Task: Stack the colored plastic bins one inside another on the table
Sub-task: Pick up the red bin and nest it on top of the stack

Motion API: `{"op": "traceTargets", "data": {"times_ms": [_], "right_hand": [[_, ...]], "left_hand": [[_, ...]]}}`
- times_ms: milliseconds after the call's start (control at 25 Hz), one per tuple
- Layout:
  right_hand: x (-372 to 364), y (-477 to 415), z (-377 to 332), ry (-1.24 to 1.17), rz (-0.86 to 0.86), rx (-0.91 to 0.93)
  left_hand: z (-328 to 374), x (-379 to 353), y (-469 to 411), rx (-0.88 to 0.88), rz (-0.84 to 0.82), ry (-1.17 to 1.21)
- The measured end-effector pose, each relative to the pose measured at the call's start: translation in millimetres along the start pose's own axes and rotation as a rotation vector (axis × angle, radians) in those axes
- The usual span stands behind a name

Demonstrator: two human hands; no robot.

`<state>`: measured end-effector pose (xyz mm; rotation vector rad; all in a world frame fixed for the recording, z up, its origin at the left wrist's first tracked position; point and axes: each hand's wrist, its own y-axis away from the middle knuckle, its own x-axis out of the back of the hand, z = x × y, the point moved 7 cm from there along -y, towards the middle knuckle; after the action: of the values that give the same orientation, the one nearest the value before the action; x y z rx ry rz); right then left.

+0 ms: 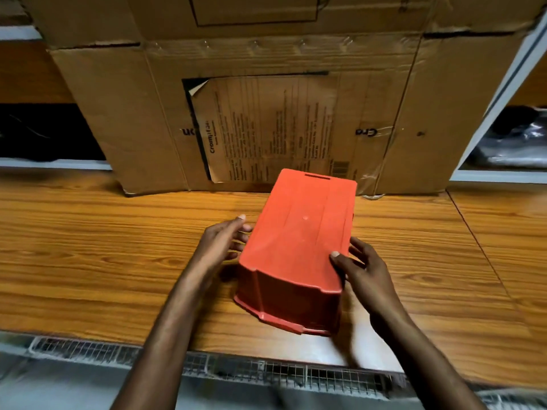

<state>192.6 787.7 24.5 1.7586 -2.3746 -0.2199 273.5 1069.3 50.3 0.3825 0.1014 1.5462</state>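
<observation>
A red plastic bin (299,241) lies upside down on the wooden table (103,247), its flat bottom facing up and its rim toward me. My left hand (222,244) rests against the bin's left side with fingers spread. My right hand (361,269) grips the near right corner, thumb on the top face and fingers along the right side. No other bin shows in this view.
A large flattened cardboard box (266,113) leans upright right behind the bin. Shelves with dark items (512,137) flank it on both sides. A wire mesh rack (266,371) runs below the table's front edge.
</observation>
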Motion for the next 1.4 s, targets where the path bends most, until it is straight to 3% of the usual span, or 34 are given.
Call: {"op": "traceTargets", "data": {"times_ms": [160, 480, 760, 1040, 1280, 1400], "right_hand": [[23.7, -2.3, -1.3, 0.043, -0.072, -0.092], [76.1, 14.5, -58.5, -0.028, -0.047, 0.1], [111.3, 16.5, -122.3, -0.163, -0.189, 0.377], [116.8, 10.9, -134.7, -0.309, -0.37, 0.401], [126.7, -7.7, -81.8, -0.026, -0.071, 0.403], [118.9, -4.2, -63.7, 0.023, -0.027, 0.378]], "left_hand": [[-10.9, -44.7, 7.2, -0.05, -0.105, -0.041], [38.0, -61.8, 35.4, -0.199, -0.123, 0.098], [80.9, -67.3, 53.1, -0.386, -0.165, 0.253], [97.9, -89.6, 59.0, -0.507, -0.252, 0.206], [58.3, -95.9, 32.4, -0.534, -0.059, 0.081], [38.9, -102.7, 22.3, -0.534, -0.013, 0.041]]}}
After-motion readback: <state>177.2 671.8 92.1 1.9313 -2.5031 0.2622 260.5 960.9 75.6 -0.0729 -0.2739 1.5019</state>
